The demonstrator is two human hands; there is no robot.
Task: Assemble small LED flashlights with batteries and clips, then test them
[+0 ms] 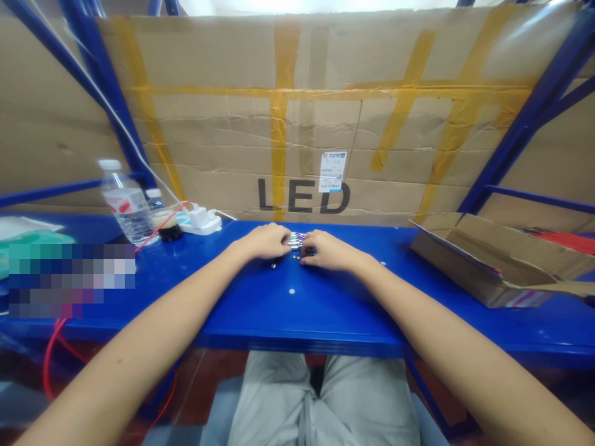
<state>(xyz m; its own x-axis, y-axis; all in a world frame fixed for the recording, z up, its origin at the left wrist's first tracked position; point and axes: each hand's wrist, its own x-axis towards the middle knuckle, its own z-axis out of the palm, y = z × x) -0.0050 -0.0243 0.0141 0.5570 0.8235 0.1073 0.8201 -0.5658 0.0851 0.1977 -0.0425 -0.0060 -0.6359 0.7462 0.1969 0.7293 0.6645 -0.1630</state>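
Silvery pieces (295, 241) lie between left hand (268, 240) and right hand (328, 250).

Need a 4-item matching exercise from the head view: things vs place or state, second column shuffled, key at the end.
Things
1. Shiny pieces
2. Clear bottle
3. Box
4. Label

Places or states
A. Stuck on the upright cardboard behind the blue table
B. Open-topped, to the right of the right hand
C. Between the left hand and the right hand
D. Standing to the left of the left hand, white cap on

Pairs: 1-C, 2-D, 3-B, 4-A
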